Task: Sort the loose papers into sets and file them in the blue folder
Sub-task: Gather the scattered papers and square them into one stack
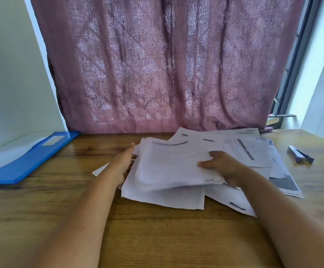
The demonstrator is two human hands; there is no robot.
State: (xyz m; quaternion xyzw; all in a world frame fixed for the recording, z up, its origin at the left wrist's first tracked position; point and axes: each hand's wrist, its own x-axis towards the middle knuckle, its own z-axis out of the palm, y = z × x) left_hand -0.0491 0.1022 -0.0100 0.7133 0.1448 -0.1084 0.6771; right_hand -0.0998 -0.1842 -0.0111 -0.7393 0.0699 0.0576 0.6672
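Wooden table (157, 238): bare grain across the near part, both forearms reaching in from the near edge.

Loose papers (240, 202): white printed sheets spread flat at centre-right, edges fanned and overlapping, corners pointing near-right and far; print blurred, not legible.

Sheaf of papers (172, 163): lifted off the spread, held between the two hands, long axis near to far, header edge toward the far side, near edge sagging over the sheets beneath.

Left hand (123, 163): at the sheaf's left edge, fingers straight and extended toward the far side, flat against the side of the stack; thumb hidden behind the paper.

Right hand (222, 164): at the sheaf's right edge, fingers curled over the top sheet, pinching the stack; thumb presumably below, not visible.

Stapler (300, 154): dark, lying on the table right of the papers, well apart, long axis running far-left to near-right.

Blue folder (27, 161): at far left, well apart from both hands, lying open, long axis running near-left to far-right, a white sheet on its left leaf.

Pink patterned curtain (167, 64): hanging behind the table's far edge.
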